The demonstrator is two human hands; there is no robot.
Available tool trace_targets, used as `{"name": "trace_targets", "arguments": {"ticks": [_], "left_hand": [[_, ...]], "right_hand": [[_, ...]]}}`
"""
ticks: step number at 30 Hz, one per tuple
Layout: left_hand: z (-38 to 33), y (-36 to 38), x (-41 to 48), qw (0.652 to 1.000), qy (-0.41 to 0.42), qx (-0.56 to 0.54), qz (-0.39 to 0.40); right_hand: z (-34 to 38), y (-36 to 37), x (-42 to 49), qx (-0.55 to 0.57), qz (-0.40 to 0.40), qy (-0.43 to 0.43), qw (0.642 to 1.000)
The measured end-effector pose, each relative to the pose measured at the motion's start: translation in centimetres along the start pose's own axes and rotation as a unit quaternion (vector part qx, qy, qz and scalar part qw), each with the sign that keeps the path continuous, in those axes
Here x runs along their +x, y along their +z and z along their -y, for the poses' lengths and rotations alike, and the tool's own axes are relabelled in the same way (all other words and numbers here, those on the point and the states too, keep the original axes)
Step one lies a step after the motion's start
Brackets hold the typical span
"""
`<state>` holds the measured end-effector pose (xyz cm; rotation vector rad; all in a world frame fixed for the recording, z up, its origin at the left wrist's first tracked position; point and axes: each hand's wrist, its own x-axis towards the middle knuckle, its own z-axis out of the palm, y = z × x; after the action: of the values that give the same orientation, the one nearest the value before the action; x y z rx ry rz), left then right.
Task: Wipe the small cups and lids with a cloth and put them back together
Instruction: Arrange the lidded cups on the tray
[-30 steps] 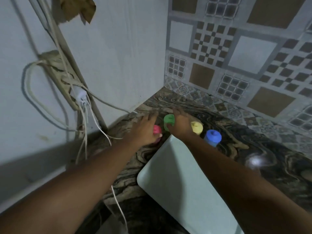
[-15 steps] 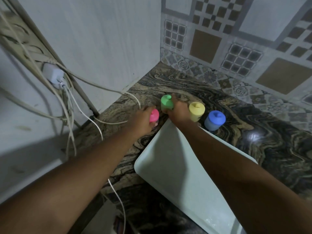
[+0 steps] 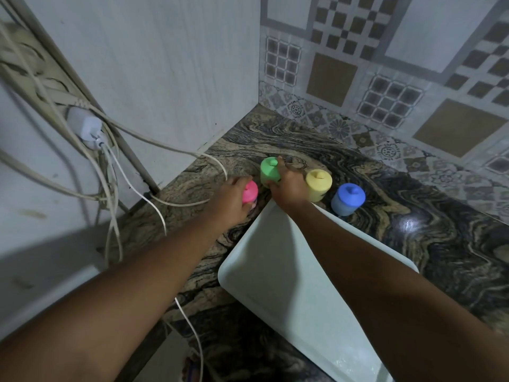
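While both arms reach toward the corner, four small lidded cups sit in a row on the marbled countertop (image 3: 413, 216), just past the far corner of a pale tray (image 3: 289, 271). The left hand (image 3: 234, 201) curls its fingers round the pink cup (image 3: 251, 191) at the row's left end — lid on, knob up. The right hand (image 3: 287, 186) grips the green cup (image 3: 269, 172), thumb low on its near side. The yellow cup (image 3: 319, 184) stands just beside that hand, the blue cup (image 3: 348, 198) farther right — both lidded, neither held. A white charger (image 3: 85, 128) with cables hangs on the left wall.
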<state>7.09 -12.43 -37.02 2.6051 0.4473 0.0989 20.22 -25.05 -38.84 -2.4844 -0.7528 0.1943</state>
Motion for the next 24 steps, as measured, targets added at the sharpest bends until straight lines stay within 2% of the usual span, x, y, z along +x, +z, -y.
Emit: {"name": "trace_targets", "arguments": {"ticks": [5,9,11,18,24], "left_hand": [[-0.2,-1.2,0.5,0.999,-0.004,-0.035,-0.027],[-1.8,-2.8,1.7,0.995,-0.031,-0.084,-0.048],[-2.9,-3.5,2.1,0.993,-0.022,-0.096,-0.058],[-5.8,-2.5,1.9,0.993,0.04,-0.104,-0.024],[-6.5,0.8,0.9,0.992,0.062,-0.106,0.022]], "right_hand": [[1.3,-1.4,-1.0,0.073,-0.091,-0.034,0.993],[1.6,-4.3,-3.5,0.139,-0.199,-0.041,0.969],[0.8,-5.4,-5.3,0.155,-0.227,-0.034,0.961],[-2.4,-5.1,-11.1,0.184,-0.224,0.045,0.956],[-3.7,-3.8,-12.8,0.178,-0.186,0.099,0.961]]}}
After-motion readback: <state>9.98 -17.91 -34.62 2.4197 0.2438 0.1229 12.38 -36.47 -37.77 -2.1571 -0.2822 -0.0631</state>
